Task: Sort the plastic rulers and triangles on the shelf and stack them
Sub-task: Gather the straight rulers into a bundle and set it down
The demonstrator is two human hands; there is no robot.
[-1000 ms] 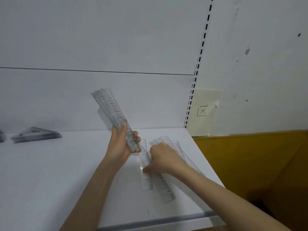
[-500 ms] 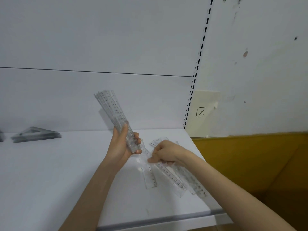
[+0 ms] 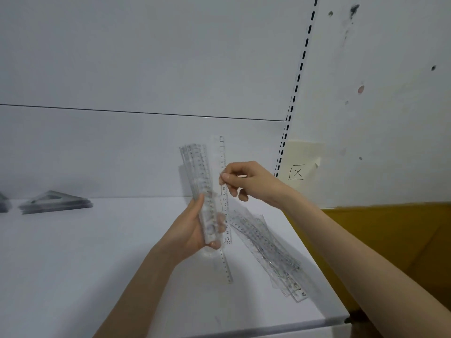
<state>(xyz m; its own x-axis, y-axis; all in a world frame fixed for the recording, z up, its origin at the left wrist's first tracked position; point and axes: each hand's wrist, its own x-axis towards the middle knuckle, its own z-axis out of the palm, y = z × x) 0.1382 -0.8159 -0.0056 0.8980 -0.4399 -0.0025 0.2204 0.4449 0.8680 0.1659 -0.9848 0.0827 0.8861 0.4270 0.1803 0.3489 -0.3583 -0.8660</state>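
white shelf (image 3: 73,264), loose rulers (image 3: 266,250) near edge

The white shelf (image 3: 97,264) carries a stack of triangles (image 3: 56,202) far left and loose rulers (image 3: 268,252) at right.

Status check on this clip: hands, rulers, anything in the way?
Left hand grips ruler bundle. Right hand pinches single ruler beside it. Loose rulers lie on shelf. Nothing blocking.
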